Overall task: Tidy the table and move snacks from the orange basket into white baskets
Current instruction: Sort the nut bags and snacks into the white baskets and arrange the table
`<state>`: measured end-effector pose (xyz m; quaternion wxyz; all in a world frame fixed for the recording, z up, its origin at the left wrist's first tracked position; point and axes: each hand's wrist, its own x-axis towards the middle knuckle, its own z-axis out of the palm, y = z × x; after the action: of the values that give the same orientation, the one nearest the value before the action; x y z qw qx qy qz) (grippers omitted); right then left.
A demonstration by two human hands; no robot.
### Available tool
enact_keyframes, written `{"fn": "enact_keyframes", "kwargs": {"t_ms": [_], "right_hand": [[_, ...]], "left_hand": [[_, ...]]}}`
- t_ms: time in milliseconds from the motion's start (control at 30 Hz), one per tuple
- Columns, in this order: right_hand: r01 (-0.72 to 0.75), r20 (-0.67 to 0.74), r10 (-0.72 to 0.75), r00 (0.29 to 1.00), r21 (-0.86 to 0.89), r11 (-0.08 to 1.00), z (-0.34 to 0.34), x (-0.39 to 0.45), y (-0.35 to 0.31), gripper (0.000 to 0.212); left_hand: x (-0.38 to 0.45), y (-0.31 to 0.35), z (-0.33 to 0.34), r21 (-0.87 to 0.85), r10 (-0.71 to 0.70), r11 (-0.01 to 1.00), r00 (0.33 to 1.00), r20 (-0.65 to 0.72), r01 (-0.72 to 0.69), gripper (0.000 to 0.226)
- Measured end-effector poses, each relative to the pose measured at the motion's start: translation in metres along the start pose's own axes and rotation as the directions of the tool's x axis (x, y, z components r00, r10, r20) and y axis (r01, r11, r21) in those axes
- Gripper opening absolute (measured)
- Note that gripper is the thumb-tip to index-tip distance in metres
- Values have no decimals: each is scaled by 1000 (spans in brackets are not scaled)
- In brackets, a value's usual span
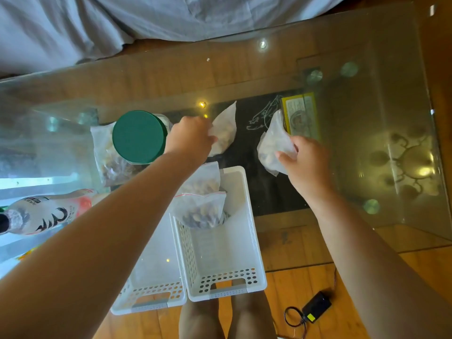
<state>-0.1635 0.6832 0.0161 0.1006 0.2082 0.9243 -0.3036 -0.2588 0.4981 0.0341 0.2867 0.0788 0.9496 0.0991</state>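
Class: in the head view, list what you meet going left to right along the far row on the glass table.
Green-lidded jar → left hand → the bag it grips → bag in the right hand → right hand.

Two white perforated baskets [220, 272] are set side by side at 6 o'clock; two clear snack bags [203, 211] are propped in the right one. Two more bags [226, 129] are gripped at 12 o'clock.

Glass-topped table [367, 69] on wooden floor [305, 253] (grey cloth [122, 20] beyond).
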Motion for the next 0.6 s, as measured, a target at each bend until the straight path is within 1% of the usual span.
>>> {"fn": "enact_keyframes", "kwargs": {"t_ms": [33, 100, 133, 167, 200, 233, 300, 367, 400, 433, 500, 600], "right_hand": [[4, -20, -4, 1000, -9, 1000, 0, 0, -1, 13], [42, -114, -42, 993, -1, 999, -2, -2, 1, 36], [54, -154, -50, 987, 20, 998, -4, -5, 2, 39], [55, -167, -49, 985, 32, 998, -5, -7, 3, 32], [53, -150, -47, 988, 37, 998, -5, -9, 5, 17], [39, -115, -36, 993, 25, 999, -5, -10, 6, 8], [9, -46, -10, 999, -9, 1000, 0, -10, 11, 8], [-3, -83, 3, 997, 1, 1000, 2, -9, 13, 38], [-17, -107, 19, 994, 21, 1000, 2, -9, 13, 43], [-27, -129, 32, 991, 38, 999, 1, -11, 14, 38], [-26, -175, 41, 984, 88, 996, -3, -18, 12, 19], [20, -232, 16, 972, 150, 988, -13, -35, 5, 18]], "left_hand": [[0, 2, 1, 19, 5, 1000, 1000, 3, -5, 23], [0, 4, 3, 31, 8, 1000, 999, -45, -7, 26], [-1, 4, 4, 30, 1, 1000, 997, -76, 2, 27], [-2, 3, 5, 27, -4, 1000, 995, -104, 6, 28], [-3, 3, 5, 24, -1, 1000, 994, -114, 4, 29], [-3, 3, 6, 14, 3, 1000, 995, -96, -2, 29], [-4, 3, 8, -25, 6, 1000, 1000, -18, -6, 29], [-4, 4, 8, -37, 26, 999, 1000, 9, -26, 26], [-6, 5, 5, -28, 36, 999, 999, -12, -36, 25], [-10, 6, 2, -15, 43, 999, 998, -49, -43, 24], [-21, 8, -9, 14, 56, 998, 987, -152, -55, 22], [-49, 7, -33, 23, 131, 991, 949, -287, -130, 23]]}}
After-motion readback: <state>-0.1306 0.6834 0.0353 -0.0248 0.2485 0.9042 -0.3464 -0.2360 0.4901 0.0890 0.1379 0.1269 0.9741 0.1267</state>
